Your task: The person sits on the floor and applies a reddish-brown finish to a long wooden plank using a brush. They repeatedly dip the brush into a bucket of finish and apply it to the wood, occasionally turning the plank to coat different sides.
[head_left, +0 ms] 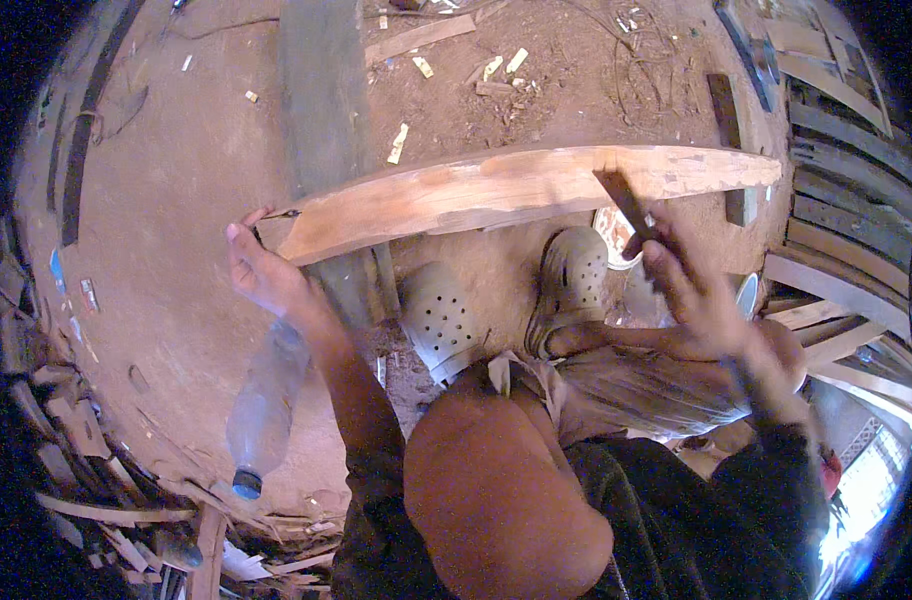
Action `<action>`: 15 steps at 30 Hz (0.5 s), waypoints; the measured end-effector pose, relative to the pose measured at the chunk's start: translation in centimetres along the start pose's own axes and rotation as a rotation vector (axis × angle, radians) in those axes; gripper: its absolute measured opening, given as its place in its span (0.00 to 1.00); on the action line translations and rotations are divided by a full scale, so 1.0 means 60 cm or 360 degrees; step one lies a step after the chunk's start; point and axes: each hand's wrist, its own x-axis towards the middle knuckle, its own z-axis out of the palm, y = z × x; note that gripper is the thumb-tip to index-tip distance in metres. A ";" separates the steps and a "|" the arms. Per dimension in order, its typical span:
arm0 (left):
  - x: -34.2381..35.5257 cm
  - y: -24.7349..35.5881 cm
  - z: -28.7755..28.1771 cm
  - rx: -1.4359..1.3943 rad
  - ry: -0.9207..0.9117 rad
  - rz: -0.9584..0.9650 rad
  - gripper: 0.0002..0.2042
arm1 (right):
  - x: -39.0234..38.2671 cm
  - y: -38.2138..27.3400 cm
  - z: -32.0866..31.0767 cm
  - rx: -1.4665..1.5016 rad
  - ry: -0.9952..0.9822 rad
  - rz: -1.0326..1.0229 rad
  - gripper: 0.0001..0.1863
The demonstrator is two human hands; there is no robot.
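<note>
A long, slightly curved wooden board lies crosswise in front of me, with paler and orange patches on its face. At its left end, my left hand is closed, fingertips pinching a thin dark rod that meets the board's end; its exact kind is unclear. My right hand, blurred, is closed around a flat dark brown strip whose far end touches the board's face right of the middle. Just below the board, partly behind this hand, a white container shows reddish-brown smears inside.
Under the board's left part runs a grey plank. My feet wear beige clogs near the board. A plastic bottle lies at left. Stacked timber lines the right, wood scraps the lower left.
</note>
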 end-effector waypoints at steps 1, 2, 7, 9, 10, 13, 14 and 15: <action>-0.005 0.003 0.013 0.0013 -0.0005 -0.0026 0.21 | -0.007 0.017 0.035 -0.0055 0.0134 0.0003 0.23; -0.010 0.022 0.021 0.0018 -0.0011 -0.0005 0.21 | -0.021 0.031 0.066 -0.0094 0.0277 -0.0027 0.22; -0.001 0.014 0.008 0.0056 -0.0052 0.0014 0.20 | -0.005 0.027 0.197 -0.0147 0.0690 -0.0234 0.23; -0.001 0.015 0.006 0.0050 -0.0054 -0.0051 0.21 | 0.002 0.024 0.218 -0.0070 0.0738 -0.0213 0.25; -0.004 0.018 0.012 0.0034 -0.0052 -0.0054 0.21 | 0.008 0.035 0.228 -0.0067 0.0796 -0.0248 0.27; -0.013 0.031 0.024 0.0079 -0.0053 -0.0015 0.21 | 0.013 0.049 0.243 -0.0066 0.0808 -0.0154 0.29; -0.013 0.034 0.026 0.0107 -0.0051 0.0004 0.21 | 0.017 0.046 0.247 -0.0065 0.0796 -0.0093 0.29; -0.013 0.033 0.024 0.0132 -0.0064 0.0022 0.21 | 0.020 0.042 0.253 -0.0066 0.0775 -0.0029 0.29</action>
